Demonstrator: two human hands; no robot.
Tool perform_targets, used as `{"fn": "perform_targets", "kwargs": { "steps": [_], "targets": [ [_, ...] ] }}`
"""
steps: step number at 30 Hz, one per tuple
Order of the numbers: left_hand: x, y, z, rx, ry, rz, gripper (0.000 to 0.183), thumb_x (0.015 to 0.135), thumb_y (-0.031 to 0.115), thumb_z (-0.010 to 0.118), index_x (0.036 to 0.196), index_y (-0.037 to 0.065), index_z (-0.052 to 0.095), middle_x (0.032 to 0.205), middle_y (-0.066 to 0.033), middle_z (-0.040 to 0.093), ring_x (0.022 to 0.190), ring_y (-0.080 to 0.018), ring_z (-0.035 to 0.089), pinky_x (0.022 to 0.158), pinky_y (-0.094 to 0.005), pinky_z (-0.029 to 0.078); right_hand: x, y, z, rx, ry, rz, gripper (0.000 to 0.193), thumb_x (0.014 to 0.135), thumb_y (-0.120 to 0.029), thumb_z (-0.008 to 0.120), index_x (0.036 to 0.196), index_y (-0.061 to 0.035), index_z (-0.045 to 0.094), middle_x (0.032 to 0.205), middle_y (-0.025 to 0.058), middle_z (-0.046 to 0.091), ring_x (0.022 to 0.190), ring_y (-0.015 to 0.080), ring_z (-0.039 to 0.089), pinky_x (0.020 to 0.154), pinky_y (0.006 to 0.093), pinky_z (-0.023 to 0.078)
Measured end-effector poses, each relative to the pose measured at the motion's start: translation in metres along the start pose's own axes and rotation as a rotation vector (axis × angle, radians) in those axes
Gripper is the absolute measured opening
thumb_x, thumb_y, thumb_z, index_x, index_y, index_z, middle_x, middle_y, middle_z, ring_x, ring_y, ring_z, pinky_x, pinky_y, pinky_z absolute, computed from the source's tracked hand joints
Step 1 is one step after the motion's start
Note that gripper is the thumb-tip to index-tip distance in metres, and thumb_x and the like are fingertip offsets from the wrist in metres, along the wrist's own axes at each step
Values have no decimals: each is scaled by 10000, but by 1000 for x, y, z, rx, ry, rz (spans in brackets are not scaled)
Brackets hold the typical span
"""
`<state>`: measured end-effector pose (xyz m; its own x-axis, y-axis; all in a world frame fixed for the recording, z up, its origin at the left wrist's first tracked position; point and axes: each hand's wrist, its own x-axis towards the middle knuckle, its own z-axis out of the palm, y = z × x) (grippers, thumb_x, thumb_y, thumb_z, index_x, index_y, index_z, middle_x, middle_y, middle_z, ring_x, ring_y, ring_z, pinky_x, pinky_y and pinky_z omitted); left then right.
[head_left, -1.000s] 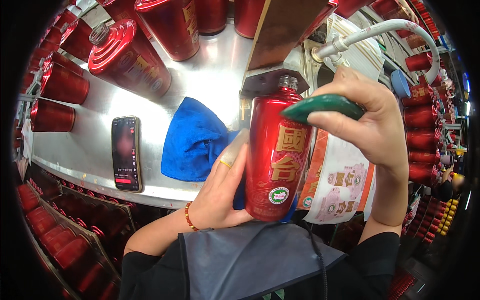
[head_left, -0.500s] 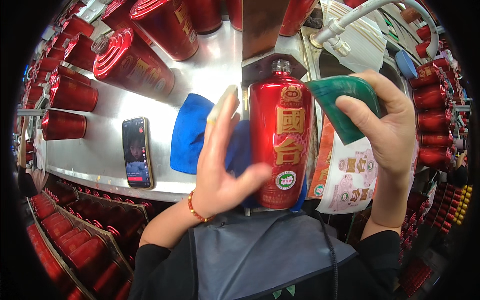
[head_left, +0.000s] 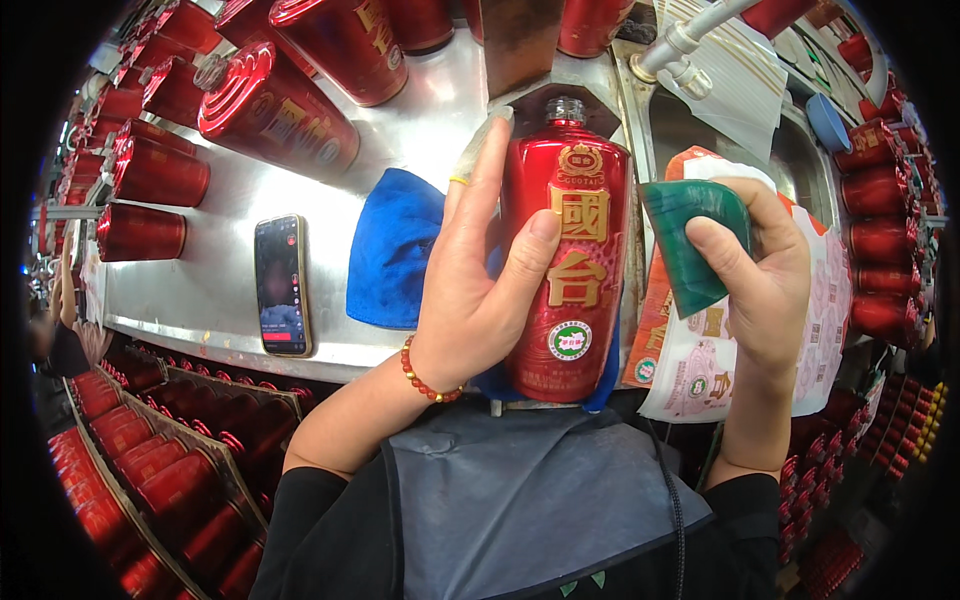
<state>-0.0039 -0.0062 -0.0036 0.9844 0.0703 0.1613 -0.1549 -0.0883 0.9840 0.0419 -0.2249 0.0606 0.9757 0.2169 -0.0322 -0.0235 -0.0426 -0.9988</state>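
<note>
A glossy red bottle (head_left: pixel 535 345) with raised gold characters and a round green-and-white emblem lies in front of me, its neck pointing away. My left hand (head_left: pixel 478 270) is at the bottle's left side, its fingers stretched along the edge and its thumb reaching over the front. A pale finger cot covers one fingertip. To the right of the bottle, my right hand (head_left: pixel 765 260) pinches a flat dark green scraper (head_left: pixel 697 235) between thumb and fingers, apart from the bottle. Below this hand lie printed sticker sheets (head_left: pixel 700 375) in white, pink and orange.
A blue cloth (head_left: pixel 395 250) and a phone (head_left: pixel 283 285) lie on the metal table (head_left: pixel 215 300) at left. Several red bottles (head_left: pixel 280 115) stand at the far left. A faucet (head_left: pixel 685 45), a sink (head_left: pixel 655 115) and a blue bowl (head_left: pixel 828 122) are at far right. Racks of bottles (head_left: pixel 150 440) flank me.
My left hand has moved up and right against the bottle's side, thumb now over its front. My right hand has drawn the scraper right and down, away from the bottle. The view has shifted slightly.
</note>
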Motion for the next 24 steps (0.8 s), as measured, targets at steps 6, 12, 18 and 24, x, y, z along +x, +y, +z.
{"fn": "perform_targets", "kwargs": {
  "steps": [6, 12, 18, 24],
  "targets": [
    [6, -6, -4, -57, 18, 62, 570, 1063, 199, 550, 1540, -47, 359, 1470, -200, 459, 1360, -267, 468, 1146, -365, 348, 29, 22, -14, 30, -88, 62, 339, 1085, -322, 534, 1017, -18, 670, 803, 5, 660, 647, 31, 591, 555, 186, 465],
    [13, -2, 7, -39, 104, 68, 593, 983, 196, 693, 1476, -28, 451, 1347, -183, 525, 1238, -240, 541, 1078, -350, 415, 41, 24, 8, -134, -232, 155, 364, 1017, -386, 663, 883, -59, 577, 672, -39, 588, 571, -3, 467, 497, 182, 367],
    [17, 0, 9, -228, 76, -8, 559, 962, 190, 714, 1429, -17, 489, 1260, -158, 554, 1221, -229, 548, 1060, -341, 431, 38, 18, 19, -42, -239, 177, 314, 909, -130, 801, 949, -45, 501, 755, 0, 631, 670, 8, 560, 564, 162, 409],
    [18, -5, 6, -269, 54, -30, 526, 983, 202, 692, 1426, -3, 496, 1281, -155, 545, 1250, -222, 537, 1059, -338, 438, 38, 17, 18, 32, -283, 198, 301, 907, -117, 796, 952, -60, 504, 816, 13, 654, 732, 27, 599, 614, 170, 444]
  ]
}}
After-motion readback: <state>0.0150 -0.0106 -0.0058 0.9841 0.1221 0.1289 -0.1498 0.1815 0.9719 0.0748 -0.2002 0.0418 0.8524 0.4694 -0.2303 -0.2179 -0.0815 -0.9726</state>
